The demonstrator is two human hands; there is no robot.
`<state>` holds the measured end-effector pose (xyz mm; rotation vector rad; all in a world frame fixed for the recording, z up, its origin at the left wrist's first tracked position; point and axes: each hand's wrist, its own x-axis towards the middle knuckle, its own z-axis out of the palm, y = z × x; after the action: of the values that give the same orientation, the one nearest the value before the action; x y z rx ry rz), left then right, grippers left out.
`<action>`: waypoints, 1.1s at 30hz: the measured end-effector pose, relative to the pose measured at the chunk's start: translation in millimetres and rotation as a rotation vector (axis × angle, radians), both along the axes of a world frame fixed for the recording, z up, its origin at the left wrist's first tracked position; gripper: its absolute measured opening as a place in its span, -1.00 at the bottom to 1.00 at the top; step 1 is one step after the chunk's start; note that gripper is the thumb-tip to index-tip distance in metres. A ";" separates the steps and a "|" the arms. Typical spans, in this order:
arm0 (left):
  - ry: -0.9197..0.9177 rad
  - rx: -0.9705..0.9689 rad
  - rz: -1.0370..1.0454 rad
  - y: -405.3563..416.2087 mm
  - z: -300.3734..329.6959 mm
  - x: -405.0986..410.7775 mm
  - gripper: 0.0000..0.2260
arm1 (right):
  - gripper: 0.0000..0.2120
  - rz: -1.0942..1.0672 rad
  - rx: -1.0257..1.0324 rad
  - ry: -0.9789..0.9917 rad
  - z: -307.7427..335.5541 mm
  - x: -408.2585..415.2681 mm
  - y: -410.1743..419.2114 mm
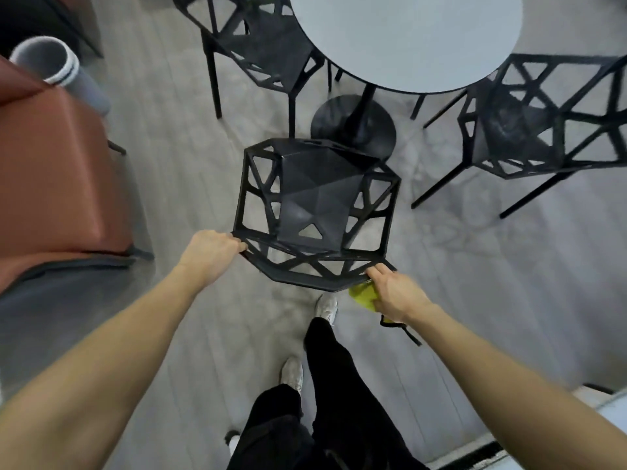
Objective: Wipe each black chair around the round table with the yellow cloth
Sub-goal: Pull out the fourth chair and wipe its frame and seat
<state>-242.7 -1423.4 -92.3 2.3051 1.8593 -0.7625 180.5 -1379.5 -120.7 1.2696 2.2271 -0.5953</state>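
The left hand (212, 254) curls round the left corner of the near black lattice plastic chair's (317, 212) backrest. The right hand (395, 293) pinches its right corner while holding the crumpled yellow cloth (363, 295) beneath. Beyond stands the round grey pedestal table (407, 39), with a second black chair (258, 45) far left and a third (543, 117) right.

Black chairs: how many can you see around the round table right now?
3. Near chair gripped by both hands, left chair tucked under the table, right chair. More may sit beyond the table, out of view.
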 end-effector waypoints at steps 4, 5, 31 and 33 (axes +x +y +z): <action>-0.023 0.017 0.037 83.8 -5.1 3.3 -0.69 | -0.54 -0.113 0.017 0.029 -1.0 -1.6 39.8; -0.035 0.009 0.028 98.3 -3.1 7.2 -0.70 | -0.57 -0.164 0.025 0.025 0.6 -0.8 50.3; 0.043 -0.162 -0.389 140.4 22.3 3.5 -0.80 | -0.34 -0.402 -0.094 -0.027 23.7 -12.8 35.4; 0.018 -0.225 -0.307 153.0 25.9 7.5 -0.88 | -0.15 -0.495 -0.112 0.009 37.9 -3.9 31.8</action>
<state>-235.3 -1270.5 -66.4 2.4662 1.3570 -0.9733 176.6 -1347.6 -82.8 1.7695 1.8529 -0.8919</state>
